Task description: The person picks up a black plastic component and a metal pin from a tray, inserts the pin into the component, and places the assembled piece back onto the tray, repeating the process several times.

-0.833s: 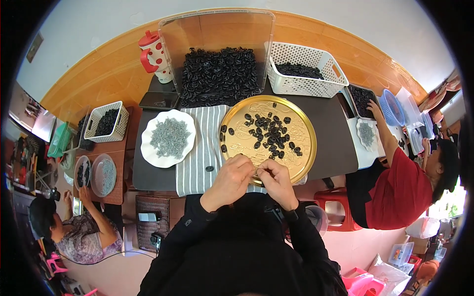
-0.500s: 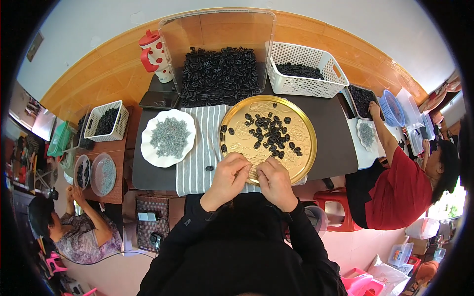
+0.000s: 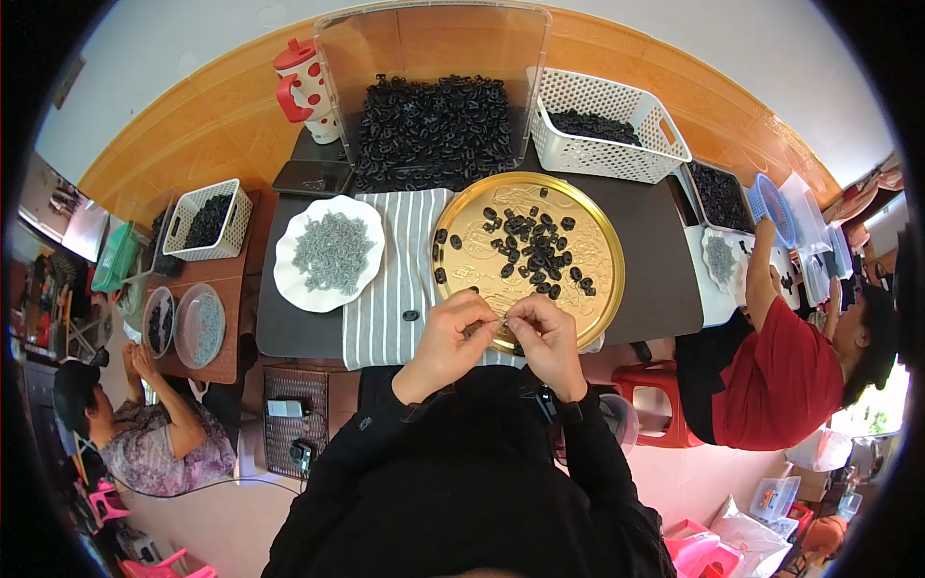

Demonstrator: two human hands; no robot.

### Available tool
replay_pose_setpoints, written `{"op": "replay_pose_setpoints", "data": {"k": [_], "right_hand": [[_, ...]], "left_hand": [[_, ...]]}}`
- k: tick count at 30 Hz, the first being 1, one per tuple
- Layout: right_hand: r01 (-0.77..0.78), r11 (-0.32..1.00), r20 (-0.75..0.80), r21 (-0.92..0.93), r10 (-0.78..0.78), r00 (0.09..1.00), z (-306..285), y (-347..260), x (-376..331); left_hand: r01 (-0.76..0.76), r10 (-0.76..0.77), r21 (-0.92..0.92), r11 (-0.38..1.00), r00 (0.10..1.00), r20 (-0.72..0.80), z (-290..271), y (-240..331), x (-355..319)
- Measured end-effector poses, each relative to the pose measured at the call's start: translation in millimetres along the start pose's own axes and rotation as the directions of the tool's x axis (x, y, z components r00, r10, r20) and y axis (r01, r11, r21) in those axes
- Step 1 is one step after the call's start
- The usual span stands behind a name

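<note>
Both hands barely shifted since earlier pics, fingertips now pinched closer. I see left hand (image 3: 451, 339) & right hand (image 3: 545, 337) curled nearly closed on a tiny piece (image 3: 489, 326), too small to ID, at near rim of gold tray (image 3: 602, 252), beside striped cloth (image 3: 390, 279)

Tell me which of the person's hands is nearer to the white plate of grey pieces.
Left. The left hand is at the gold tray's near rim, over the striped cloth beside the white plate. The right hand is farther along the rim, away from the plate.
</note>
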State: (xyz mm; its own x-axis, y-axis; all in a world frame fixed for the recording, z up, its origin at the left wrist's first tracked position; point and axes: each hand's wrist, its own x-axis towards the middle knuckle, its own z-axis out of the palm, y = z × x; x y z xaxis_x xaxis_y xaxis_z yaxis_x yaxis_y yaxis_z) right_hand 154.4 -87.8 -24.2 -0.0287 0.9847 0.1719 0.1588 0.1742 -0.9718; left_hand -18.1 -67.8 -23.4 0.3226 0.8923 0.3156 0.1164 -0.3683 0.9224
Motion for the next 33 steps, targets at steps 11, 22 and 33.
{"op": "replay_pose_setpoints", "data": {"k": [11, 22, 33], "right_hand": [[0.152, 0.978, -0.003, -0.141, -0.154, 0.988, 5, -3, -2], [0.016, 0.998, -0.041, 0.068, -0.013, 0.999, -3, -1, -5], [0.078, 0.928, -0.039, -0.364, -0.099, 0.994, -19, 1, 9]], "left_hand": [[0.118, -0.123, -0.224, 0.967, 0.992, -0.010, 6, -2, -2], [0.025, -0.021, -0.096, 0.995, 0.999, 0.048, -2, -2, -1], [-0.017, 0.015, -0.026, 1.000, 0.997, -0.078, -5, -8, 1]]}}
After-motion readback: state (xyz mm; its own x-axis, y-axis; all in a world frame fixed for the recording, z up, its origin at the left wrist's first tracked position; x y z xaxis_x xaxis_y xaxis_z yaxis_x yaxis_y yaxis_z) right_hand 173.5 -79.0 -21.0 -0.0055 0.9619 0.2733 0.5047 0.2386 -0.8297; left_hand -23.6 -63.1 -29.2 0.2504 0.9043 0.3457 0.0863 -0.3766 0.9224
